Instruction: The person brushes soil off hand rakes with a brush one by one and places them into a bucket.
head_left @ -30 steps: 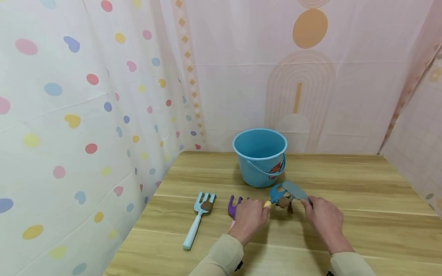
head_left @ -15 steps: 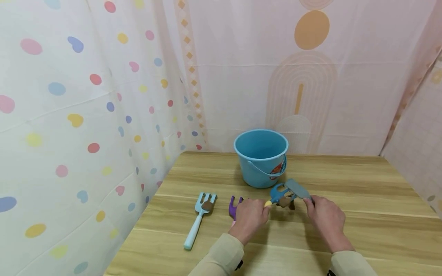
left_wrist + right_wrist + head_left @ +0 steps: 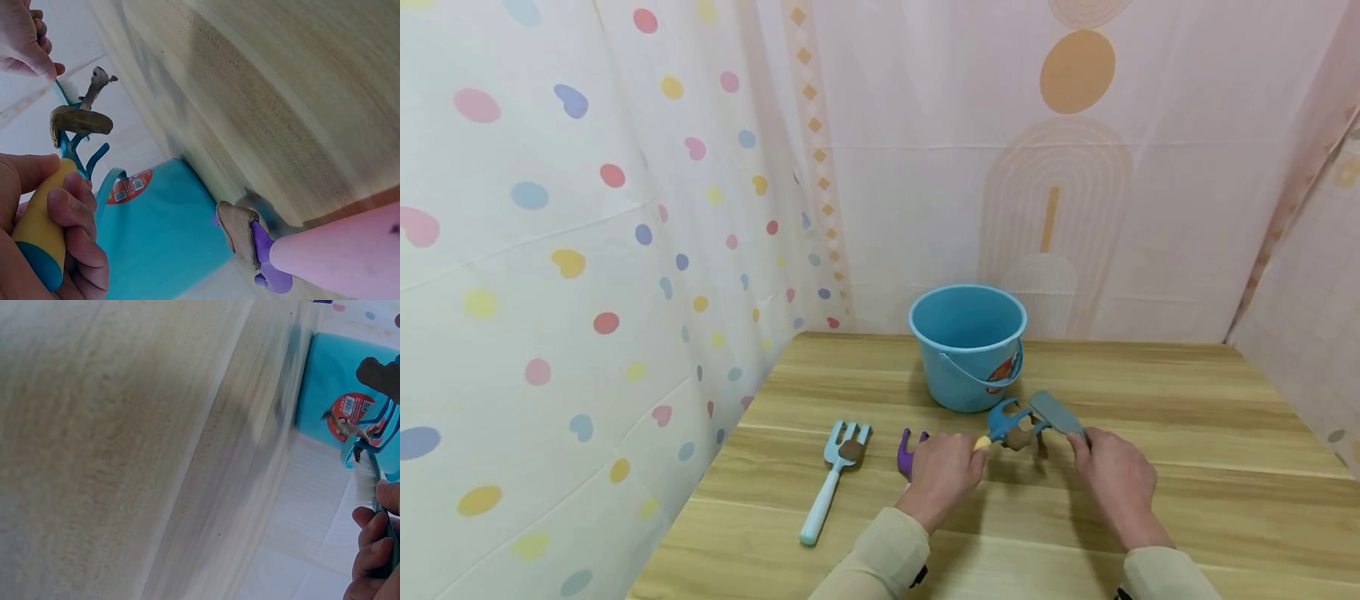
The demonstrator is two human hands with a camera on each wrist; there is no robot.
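Note:
My left hand (image 3: 942, 475) grips the yellow handle (image 3: 49, 215) of a toy rake with blue tines (image 3: 1002, 421), held above the table. A brown clay-like lump (image 3: 84, 120) clings to the underside of the tines, and a smaller ragged piece (image 3: 97, 86) hangs near their tips. In my right hand (image 3: 1116, 479) is a brush with a flat grey-green back (image 3: 1056, 413); its white bristles (image 3: 365, 483) face down at the tine tips, where the right wrist view shows them close to the ragged piece. Whether they touch is unclear.
Behind the rake stands a light-blue bucket (image 3: 966, 375) with its handle down. A pale-blue toy fork (image 3: 822, 504) bearing a brown lump (image 3: 850, 450) lies on the wooden table (image 3: 1187, 417) at left. Partly behind my left hand lies a purple rake (image 3: 906, 458) with a pink handle.
The brush has slid a little to the right across the rake's tines, and the small ragged piece has shifted right with it. My left hand and the rake stay nearly still.

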